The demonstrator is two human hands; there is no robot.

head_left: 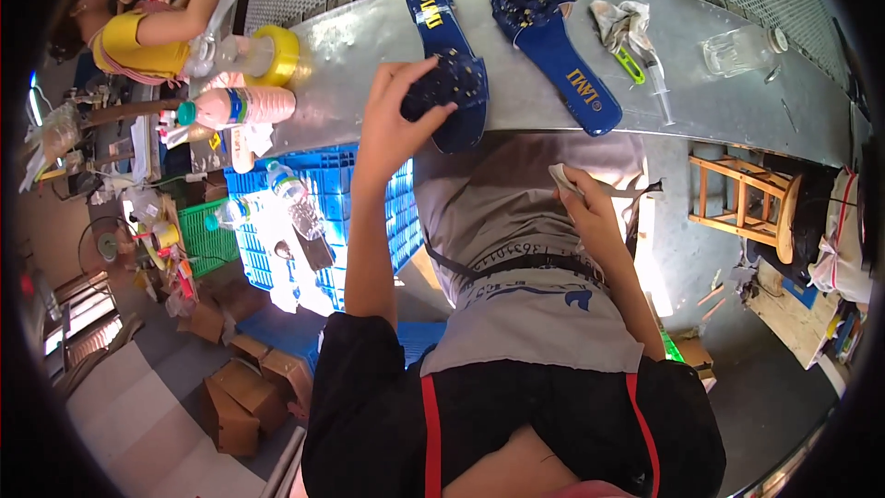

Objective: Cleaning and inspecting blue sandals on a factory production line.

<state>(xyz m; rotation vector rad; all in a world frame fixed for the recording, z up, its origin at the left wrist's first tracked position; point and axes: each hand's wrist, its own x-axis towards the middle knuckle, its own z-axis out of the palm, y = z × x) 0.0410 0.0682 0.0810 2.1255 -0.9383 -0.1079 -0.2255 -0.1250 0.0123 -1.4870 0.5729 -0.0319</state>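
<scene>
A dark blue slide slipper (447,32) lies on the metal bench with its sole pointing away from me. My left hand (389,120) curls over the ruffled, gold-flecked strap (458,78) of this slipper, thumb and fingers gripping its sides. To its right rests the matching slipper (559,55), turned the other way with its flowery strap at the far end. Below the bench edge, in front of my apron, my right hand (595,214) is closed around a small whitish cloth (560,175).
Right of the slippers lie a stained rag (623,22), a green cutter (630,66), a syringe (660,92) and a glass jar (736,52). At left are a bottle of pink liquid (263,105), yellow tape (281,57), blue crates (369,221) and a person in yellow (138,46). A wooden stool (742,198) stands right.
</scene>
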